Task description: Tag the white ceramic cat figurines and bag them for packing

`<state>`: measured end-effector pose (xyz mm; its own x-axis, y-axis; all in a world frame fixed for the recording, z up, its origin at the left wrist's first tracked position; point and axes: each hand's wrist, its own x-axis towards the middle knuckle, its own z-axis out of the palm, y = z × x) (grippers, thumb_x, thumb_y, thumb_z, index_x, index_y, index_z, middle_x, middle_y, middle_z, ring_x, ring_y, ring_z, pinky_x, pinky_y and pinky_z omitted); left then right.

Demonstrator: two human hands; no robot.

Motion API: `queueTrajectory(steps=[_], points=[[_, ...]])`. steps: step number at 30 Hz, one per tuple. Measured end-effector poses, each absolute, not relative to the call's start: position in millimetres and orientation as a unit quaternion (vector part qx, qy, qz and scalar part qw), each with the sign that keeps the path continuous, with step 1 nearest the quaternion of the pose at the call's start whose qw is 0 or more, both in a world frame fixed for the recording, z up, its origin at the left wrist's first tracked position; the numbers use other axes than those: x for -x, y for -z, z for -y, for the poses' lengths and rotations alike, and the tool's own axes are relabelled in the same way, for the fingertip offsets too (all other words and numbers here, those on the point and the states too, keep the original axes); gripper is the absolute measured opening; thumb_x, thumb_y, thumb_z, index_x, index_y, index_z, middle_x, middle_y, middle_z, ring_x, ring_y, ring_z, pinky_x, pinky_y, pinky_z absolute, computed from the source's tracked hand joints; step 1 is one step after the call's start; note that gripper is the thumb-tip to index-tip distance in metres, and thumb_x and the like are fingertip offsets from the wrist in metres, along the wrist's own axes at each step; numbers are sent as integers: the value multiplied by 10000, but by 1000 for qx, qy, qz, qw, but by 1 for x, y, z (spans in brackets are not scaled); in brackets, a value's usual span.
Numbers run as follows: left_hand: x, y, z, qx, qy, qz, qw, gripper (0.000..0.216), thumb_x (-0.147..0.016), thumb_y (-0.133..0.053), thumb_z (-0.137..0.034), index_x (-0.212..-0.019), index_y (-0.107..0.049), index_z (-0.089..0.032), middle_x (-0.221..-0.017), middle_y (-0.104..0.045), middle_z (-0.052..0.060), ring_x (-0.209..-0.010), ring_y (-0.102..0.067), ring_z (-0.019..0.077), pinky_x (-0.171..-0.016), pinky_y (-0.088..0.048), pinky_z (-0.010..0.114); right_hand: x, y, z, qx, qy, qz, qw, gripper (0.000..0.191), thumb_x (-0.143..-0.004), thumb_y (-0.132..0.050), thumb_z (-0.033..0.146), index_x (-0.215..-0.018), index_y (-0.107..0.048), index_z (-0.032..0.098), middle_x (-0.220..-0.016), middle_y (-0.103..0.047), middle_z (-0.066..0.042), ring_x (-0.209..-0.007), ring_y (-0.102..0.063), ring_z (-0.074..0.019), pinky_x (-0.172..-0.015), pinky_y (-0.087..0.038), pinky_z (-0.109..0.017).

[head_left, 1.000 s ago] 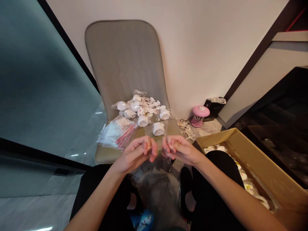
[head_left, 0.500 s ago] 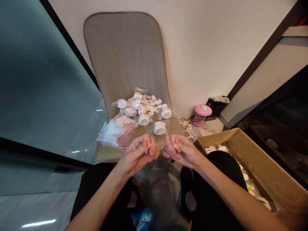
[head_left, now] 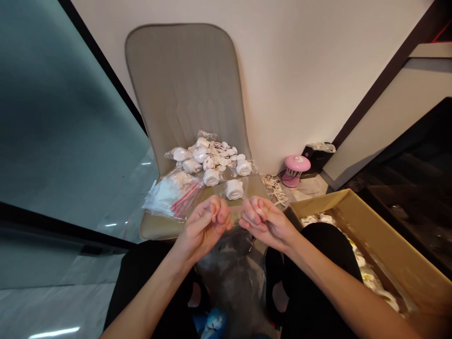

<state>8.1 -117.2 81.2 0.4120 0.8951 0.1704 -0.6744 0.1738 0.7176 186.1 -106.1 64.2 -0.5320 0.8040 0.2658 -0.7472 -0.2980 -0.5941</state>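
Note:
My left hand (head_left: 208,221) and my right hand (head_left: 263,219) are held close together above my lap, each with thumb and fingers pinched. Between them stretches the top edge of a small clear plastic bag (head_left: 236,210), which both hands grip. Just beyond the hands a white round piece in a clear bag (head_left: 234,189) lies on a beige seat cushion (head_left: 183,94). A heap of more bagged white pieces (head_left: 208,157) sits further back on the cushion.
A stack of clear zip bags with red strips (head_left: 169,195) lies on the cushion's left. An open cardboard box (head_left: 384,245) with white pieces stands at my right. A pink mushroom-shaped object (head_left: 295,169) and scattered small parts (head_left: 275,188) are on the floor by the wall. Glass panel on the left.
My hands stayed pinched on the bag's top edge, spread slightly apart half a second ago, then closed in a little. The view shifted slightly.

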Motion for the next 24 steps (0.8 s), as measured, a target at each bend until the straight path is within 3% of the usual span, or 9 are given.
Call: queueTrajectory(steps=[13,24], points=[[-6,-88,120,-332,-544,-146,757,238,-910,-621,-209,-724,-487,-149,-689,-467,-37,-534,-389,47,-601,-394,215,-190,-68,104,20,-807,310,502,275,-914,-633,192,-678,-494,170,-646,-462,73,-478,-254,-46,-729,-421,-234],[-2,-90,118,-313,-568,-144,748,228,-914,-616,-176,-719,-506,-139,-689,-518,-27,-542,-444,41,-621,-424,202,-196,-70,101,44,-795,311,519,291,-901,-657,209,-668,-487,177,-628,-429,80,-481,-220,-55,-721,-421,-234]])
